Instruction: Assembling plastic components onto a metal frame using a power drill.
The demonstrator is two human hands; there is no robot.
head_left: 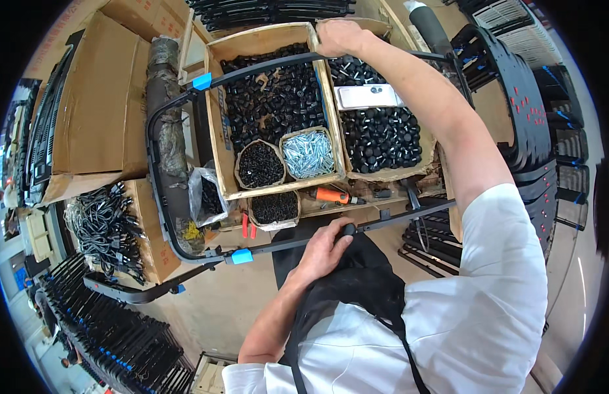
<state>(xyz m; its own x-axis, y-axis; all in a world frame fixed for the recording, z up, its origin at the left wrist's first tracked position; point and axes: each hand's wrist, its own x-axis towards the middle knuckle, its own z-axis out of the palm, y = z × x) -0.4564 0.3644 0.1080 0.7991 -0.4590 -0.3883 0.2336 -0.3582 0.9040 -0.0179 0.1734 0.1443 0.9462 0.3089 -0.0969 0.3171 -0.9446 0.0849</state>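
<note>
Nearest me, the person's left hand (pixel 323 251) curls over the near bar of a black frame (pixel 281 246), thumb and forefinger against a round black cap (pixel 348 229); I can't tell whether they pinch it. The frame spans the space between both hands, looping round to their left. It looks stiff, fairly light and smooth, so I'd judge it best held by both long bars, clear of the blue tape (pixel 242 256). Just beyond the left hand lies an orange tool (pixel 332 195), then a wooden tray (pixel 214 125) of small parts. Farthest off, the right hand (pixel 342 37) is bunched at the far bar, its grip hidden.
</note>
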